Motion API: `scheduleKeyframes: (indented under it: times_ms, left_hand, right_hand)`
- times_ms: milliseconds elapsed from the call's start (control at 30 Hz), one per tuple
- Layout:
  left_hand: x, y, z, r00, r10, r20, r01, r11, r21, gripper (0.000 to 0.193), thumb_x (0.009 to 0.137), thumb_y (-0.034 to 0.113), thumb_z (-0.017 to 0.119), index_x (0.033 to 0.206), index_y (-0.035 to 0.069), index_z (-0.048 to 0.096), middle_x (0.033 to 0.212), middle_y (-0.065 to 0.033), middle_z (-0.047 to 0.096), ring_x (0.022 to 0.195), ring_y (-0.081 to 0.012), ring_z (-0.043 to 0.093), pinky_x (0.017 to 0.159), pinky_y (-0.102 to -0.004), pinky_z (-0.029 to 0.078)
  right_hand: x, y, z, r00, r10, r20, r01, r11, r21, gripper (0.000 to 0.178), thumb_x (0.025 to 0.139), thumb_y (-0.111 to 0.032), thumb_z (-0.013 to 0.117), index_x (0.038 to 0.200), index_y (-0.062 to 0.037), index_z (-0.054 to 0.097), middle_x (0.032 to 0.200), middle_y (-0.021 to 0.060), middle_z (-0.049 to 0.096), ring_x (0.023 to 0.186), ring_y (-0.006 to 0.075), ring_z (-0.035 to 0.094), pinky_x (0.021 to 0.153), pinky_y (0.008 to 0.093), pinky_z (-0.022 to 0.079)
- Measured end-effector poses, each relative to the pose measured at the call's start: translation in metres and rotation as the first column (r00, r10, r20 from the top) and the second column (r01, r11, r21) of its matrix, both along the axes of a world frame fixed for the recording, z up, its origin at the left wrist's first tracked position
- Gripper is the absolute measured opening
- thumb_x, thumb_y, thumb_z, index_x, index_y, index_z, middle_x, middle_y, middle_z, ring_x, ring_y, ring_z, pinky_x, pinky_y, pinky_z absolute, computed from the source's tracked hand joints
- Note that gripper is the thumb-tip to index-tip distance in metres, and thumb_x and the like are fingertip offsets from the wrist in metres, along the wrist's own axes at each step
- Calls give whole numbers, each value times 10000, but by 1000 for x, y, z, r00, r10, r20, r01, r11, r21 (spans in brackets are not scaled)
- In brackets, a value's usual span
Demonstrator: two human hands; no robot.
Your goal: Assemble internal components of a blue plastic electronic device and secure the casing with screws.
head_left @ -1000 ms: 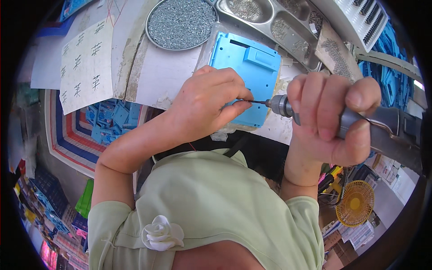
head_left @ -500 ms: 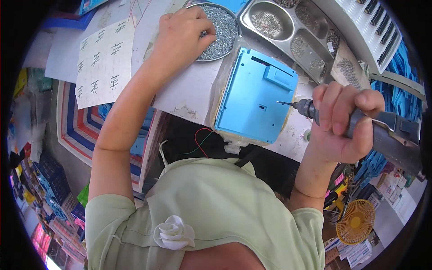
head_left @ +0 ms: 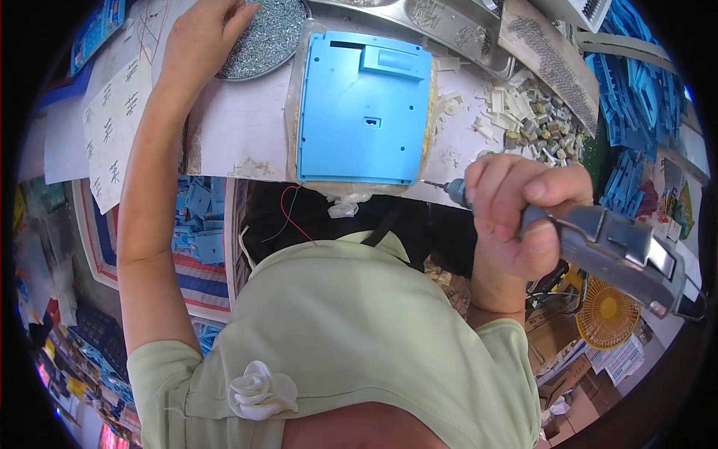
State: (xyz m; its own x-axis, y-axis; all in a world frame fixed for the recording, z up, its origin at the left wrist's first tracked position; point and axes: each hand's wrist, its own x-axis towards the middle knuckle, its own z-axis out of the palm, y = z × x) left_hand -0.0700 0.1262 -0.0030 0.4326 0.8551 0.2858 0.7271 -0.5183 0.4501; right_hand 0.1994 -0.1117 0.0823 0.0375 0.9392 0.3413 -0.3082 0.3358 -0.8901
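Observation:
A blue plastic housing [head_left: 340, 138] lies flat on a plastic-wrapped pad [head_left: 295, 97] at the table's front edge. My right hand [head_left: 516, 213] is wrapped around a grey electric screwdriver [head_left: 606, 243]. Its thin bit points left, just off the housing's lower right corner, apart from it. At the upper left, my left hand [head_left: 206, 30] is at the rim of a round metal dish [head_left: 262, 73] full of small silver screws. Its fingers are curled in, partly cut off by the top edge; whether a screw is between them is hidden.
Small white plastic parts [head_left: 508, 105] and metal pieces are heaped right of the housing. Behind them are a metal compartment tray [head_left: 449, 34] and a board [head_left: 550, 56] with screws. A paper sheet [head_left: 112, 138] lies left; red and green wires [head_left: 288, 213] hang at the front.
The whole view has shifted, with the table sliding up and left. My right hand has drawn the screwdriver bit from over the housing to beside its lower right corner. My left hand stays at the dish.

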Motion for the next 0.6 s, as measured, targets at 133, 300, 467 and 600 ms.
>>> scheduleKeyframes:
  times_ms: [133,300,467,600]
  left_hand:
    - [14,-47,18,971,-127,203,167,967,-193,194,843,190,765,922,24,700,895,-108,653,855,-312,644,774,-417,497]
    - [34,-116,45,863,-473,179,493,865,-91,145,858,125,760,930,33,674,983,-56,680,921,-281,652,880,-401,481]
    - [51,-132,24,740,-639,211,652,758,10,170,852,108,747,935,57,608,1286,-88,680,1313,-297,581,1133,-552,376]
    - [47,-131,10,717,-668,200,680,733,8,167,850,100,744,943,62,611,1293,-57,683,1318,-267,580,1157,-558,365]
  right_hand:
    - [-4,-9,-9,1000,10,25,-10,1000,10,322,947,-192,731,1144,-54,516,706,52,554,616,171,525,604,347,457]
    - [-6,-10,-13,997,28,73,-29,1000,3,300,939,-173,737,1129,-62,532,707,52,566,618,181,552,639,358,482]
    - [-12,-5,-28,994,34,108,-44,995,91,272,889,-71,747,1064,-27,543,699,71,585,591,201,570,586,368,491]
    - [-21,-2,-30,981,10,192,-40,988,153,226,836,20,738,951,-6,545,624,73,562,507,223,556,527,369,488]
